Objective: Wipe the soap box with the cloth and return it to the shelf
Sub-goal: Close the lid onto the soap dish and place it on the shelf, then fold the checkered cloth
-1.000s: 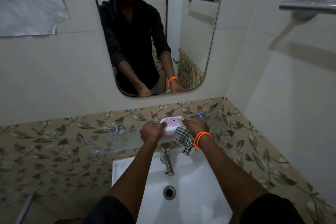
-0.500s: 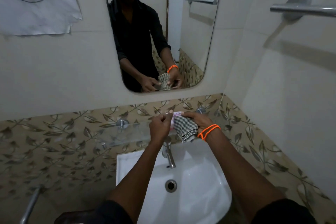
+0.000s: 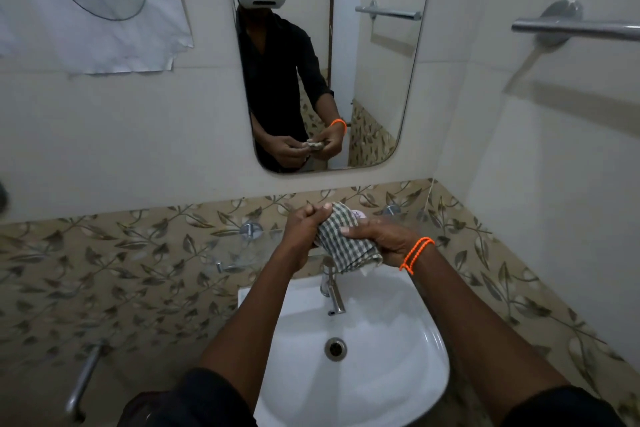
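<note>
So going left to right: off to the left of both hands there's a clear glass shelf (image 3: pixel 194 253) bolted to the leaf-patterned tile wall by round chrome studs, and it looks bare from here, which is presumably where the box goes back once it's clean.

The left hand (image 3: pixel 303 230) is curled into a loose fist, thumb on top, pinching one end of the green-and-white checked cloth (image 3: pixel 341 243) and probably gripping the box through it. Can't actually see its fingertips, so that part's a guess.

The small pink plastic soap box (image 3: pixel 358 215) is almost completely wrapped up between the two hands; only a sliver of pink pokes out at the top edge of the cloth. Makes sense, since bundling the cloth around it lets you rub all sides at once.

The right hand (image 3: pixel 384 241), the one with the orange beaded bracelet (image 3: pixel 415 255), lies with fingers stretched flat across the cloth, pressing it down onto the box. A loose corner of cloth dangles below it.

Everything's held above the chrome tap (image 3: pixel 334 291) and white ceramic basin (image 3: pixel 408 385), which sit below the hands, so any drips or gunk would land in the sink.

I'd say wiping is mid-way, shelf step not yet done.
</note>
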